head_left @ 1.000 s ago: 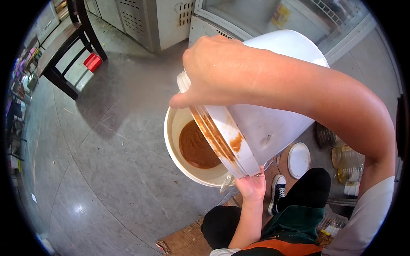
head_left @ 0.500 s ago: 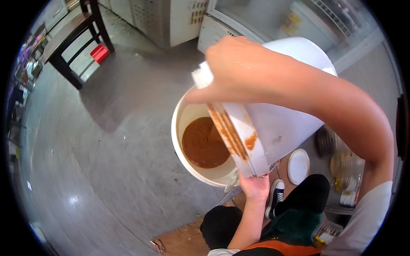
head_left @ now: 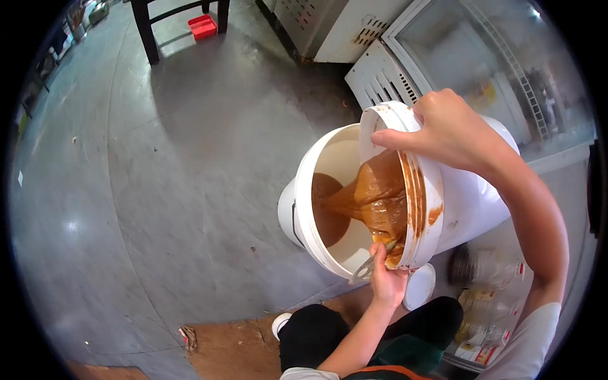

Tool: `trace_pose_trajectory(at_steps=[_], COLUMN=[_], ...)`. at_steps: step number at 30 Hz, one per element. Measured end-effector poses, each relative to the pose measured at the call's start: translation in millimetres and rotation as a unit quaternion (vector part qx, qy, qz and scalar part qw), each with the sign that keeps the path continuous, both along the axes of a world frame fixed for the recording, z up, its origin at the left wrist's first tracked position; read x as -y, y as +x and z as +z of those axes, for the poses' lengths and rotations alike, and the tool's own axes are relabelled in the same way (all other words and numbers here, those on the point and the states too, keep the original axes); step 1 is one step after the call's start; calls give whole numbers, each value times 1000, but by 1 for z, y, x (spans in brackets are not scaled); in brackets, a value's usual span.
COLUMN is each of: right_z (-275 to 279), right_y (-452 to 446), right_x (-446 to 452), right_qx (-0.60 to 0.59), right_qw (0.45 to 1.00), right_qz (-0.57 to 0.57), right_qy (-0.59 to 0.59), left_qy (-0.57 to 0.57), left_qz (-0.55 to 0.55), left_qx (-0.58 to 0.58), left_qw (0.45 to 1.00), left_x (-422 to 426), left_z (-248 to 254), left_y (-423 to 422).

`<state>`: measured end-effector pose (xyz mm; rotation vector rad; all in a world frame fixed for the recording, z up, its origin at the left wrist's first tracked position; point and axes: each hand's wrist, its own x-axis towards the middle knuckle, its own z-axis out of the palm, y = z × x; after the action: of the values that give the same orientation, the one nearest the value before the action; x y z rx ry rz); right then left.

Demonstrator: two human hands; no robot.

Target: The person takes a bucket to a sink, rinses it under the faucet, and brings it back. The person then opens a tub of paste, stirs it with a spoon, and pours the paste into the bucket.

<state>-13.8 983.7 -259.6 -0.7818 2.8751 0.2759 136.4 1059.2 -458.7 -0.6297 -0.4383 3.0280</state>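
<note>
The tipped bucket point(head_left: 472, 206) has turned mouth our way — now we see brown paste point(head_left: 380, 196) pouring into the lower bucket point(head_left: 306, 190)! Our right hand point(head_left: 437, 130) clamps the tipped rim point(head_left: 421, 206), our left hand point(head_left: 387, 285) a flat tool point(head_left: 363, 270).

2 buckets meet before the person's knees point(head_left: 310, 335): an upright bucket point(head_left: 304, 215) and, over its right side, a tipped bucket point(head_left: 465, 215), sauce point(head_left: 329, 218) in both. Bottles point(head_left: 497, 307) sit right of a lid point(head_left: 420, 288); beyond, a chair point(head_left: 145, 31) left, glass-door refrigerator point(head_left: 475, 69) right.
</note>
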Motion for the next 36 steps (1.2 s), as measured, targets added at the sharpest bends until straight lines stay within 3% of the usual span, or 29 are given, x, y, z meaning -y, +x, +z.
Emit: trace_pose_trajectory(at_steps=[7, 36], right_z=[-1, -1], right_y=[-1, -4], right_x=[2, 8], right_qx=[-1, 15], right_qw=[1000, 999], right_qz=[1, -13], right_qy=[17, 33], left_qy=[39, 21], left_qz=[25, -3], left_qx=[-58, 23], left_qw=[997, 1000], left_x=[-7, 0], left_z=[-12, 4], left_y=[1, -1])
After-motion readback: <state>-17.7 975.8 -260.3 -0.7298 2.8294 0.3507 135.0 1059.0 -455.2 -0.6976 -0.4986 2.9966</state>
